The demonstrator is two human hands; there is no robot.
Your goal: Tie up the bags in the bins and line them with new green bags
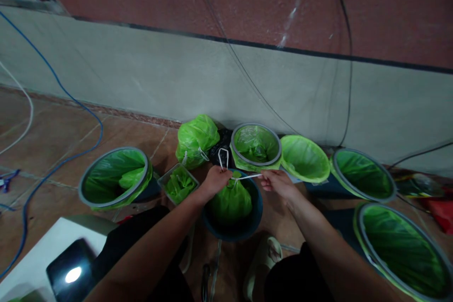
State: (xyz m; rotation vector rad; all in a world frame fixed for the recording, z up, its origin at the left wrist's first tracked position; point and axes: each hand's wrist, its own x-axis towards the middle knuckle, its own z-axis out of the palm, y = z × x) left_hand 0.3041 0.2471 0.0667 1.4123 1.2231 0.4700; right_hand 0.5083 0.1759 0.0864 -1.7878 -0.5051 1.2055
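A green drawstring garbage bag [231, 203], gathered at its top, sits inside a dark blue bin [260, 217] between my feet. My left hand [217, 179] is closed at the gathered neck, and a loop of white drawstring [222, 153] sticks up above it. To the right, my right hand [278, 181] is closed on the other end of the drawstring, which runs taut between the hands. Both hands are above the bin's rim. What lies inside the bag is hidden.
Lined bins stand around: a left bin [116, 174], a back bin [256, 144] and several at right. A tied green bag [198, 139], a black bag [221, 144] and a square container [179, 184] are nearby. A lit phone [71, 264] lies on a white surface; a blue cable [63, 89] crosses the left.
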